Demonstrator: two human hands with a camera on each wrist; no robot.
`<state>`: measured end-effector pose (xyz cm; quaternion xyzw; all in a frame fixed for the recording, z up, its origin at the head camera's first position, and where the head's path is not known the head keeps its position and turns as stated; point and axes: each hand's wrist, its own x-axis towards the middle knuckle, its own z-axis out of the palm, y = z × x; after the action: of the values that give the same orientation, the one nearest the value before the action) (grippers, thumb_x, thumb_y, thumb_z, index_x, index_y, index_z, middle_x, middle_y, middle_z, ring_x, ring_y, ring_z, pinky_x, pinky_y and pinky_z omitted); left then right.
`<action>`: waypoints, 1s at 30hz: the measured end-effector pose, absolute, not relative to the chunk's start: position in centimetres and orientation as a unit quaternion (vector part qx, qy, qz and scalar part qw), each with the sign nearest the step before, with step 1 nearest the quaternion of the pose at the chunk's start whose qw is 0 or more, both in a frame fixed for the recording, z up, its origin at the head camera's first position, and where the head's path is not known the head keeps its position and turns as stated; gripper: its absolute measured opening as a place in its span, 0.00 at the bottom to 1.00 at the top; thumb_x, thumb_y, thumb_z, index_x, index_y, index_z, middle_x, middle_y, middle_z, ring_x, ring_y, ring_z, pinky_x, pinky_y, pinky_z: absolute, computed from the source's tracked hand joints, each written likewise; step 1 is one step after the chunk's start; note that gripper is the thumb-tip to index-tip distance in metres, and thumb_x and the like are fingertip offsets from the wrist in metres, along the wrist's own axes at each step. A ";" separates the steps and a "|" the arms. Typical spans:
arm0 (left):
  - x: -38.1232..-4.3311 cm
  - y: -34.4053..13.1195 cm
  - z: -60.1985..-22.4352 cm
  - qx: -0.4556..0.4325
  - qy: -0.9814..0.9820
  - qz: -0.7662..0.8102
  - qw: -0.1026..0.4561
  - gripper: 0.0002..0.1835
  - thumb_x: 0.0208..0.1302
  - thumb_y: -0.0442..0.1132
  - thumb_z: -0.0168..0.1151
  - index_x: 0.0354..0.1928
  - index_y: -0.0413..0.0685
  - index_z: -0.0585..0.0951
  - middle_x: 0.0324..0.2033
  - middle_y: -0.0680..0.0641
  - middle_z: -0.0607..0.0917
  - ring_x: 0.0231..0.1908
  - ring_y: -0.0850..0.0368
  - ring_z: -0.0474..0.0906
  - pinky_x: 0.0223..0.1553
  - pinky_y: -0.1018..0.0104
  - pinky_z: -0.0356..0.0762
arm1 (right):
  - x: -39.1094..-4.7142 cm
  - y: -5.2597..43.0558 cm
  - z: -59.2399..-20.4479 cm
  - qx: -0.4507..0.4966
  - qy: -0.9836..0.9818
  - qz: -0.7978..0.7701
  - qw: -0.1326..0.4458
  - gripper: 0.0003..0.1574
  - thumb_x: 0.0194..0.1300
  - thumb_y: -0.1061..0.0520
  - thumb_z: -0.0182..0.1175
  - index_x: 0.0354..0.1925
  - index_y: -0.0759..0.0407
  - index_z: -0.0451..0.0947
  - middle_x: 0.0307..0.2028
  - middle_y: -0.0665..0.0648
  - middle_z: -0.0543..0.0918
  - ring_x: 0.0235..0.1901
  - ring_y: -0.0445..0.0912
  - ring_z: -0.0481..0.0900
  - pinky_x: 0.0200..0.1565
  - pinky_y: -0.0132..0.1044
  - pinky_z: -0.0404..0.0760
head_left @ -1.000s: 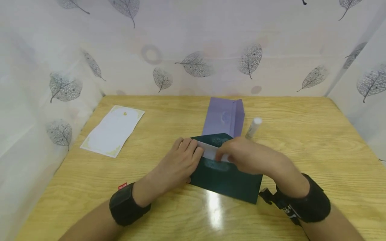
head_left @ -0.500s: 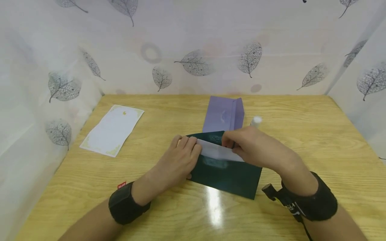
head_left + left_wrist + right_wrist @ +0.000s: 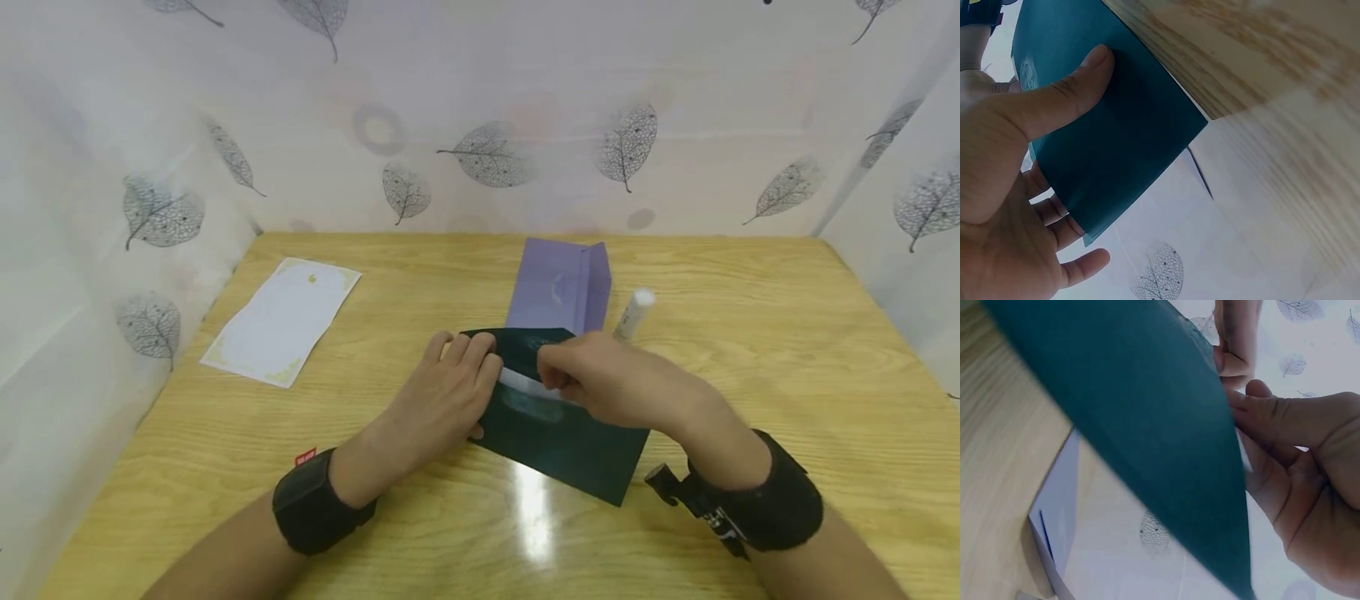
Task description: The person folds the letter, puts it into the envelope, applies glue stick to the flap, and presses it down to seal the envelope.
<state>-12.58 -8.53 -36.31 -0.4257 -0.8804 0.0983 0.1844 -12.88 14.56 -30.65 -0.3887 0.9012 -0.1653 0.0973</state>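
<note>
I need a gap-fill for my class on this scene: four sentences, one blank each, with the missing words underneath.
1. The left hand grips the nearer envelope, which is coloured ____.
2. At that envelope's opening, a strip of paper shows, coloured ____.
3. In the head view, the white tube is just to the ____ of the farther envelope.
4. The sheet with gold corner designs lies on the person's ____ side of the table.

Missing words: green; white; right; left

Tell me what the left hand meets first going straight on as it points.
Past the held green envelope, the left hand would likely meet the purple envelope first; depth is unclear.
</note>
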 end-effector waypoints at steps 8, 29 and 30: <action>-12.7 -8.5 -36.4 -0.420 -0.882 0.105 0.185 0.45 0.28 0.64 0.73 0.43 0.40 0.67 0.49 0.38 0.67 0.39 0.45 0.65 0.44 0.51 0.63 | -12.9 14.5 -30.9 -0.379 0.907 -0.162 0.085 0.14 0.58 0.66 0.59 0.29 0.48 0.67 0.25 0.44 0.71 0.24 0.39 0.68 0.26 0.32 0.73; -13.0 -9.6 -35.6 -0.378 -0.912 0.133 0.084 0.49 0.28 0.74 0.67 0.42 0.40 0.66 0.34 0.44 0.68 0.36 0.49 0.69 0.43 0.51 0.68 | -13.2 15.8 -30.6 -0.379 0.905 -0.169 0.094 0.17 0.55 0.62 0.64 0.44 0.53 0.76 0.37 0.48 0.81 0.36 0.39 0.78 0.37 0.36 0.79; -13.0 -9.7 -35.6 -0.373 -0.916 0.132 0.069 0.50 0.28 0.75 0.66 0.44 0.40 0.66 0.35 0.44 0.69 0.37 0.49 0.69 0.44 0.51 0.69 | -13.2 15.9 -30.7 -0.380 0.903 -0.171 0.104 0.19 0.55 0.60 0.64 0.47 0.55 0.75 0.40 0.50 0.81 0.39 0.41 0.78 0.40 0.37 0.79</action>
<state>-13.04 -9.67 -35.61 -0.3734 -0.9157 0.1322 0.0685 -13.24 15.86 -30.65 -0.3796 0.9032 -0.1709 0.1040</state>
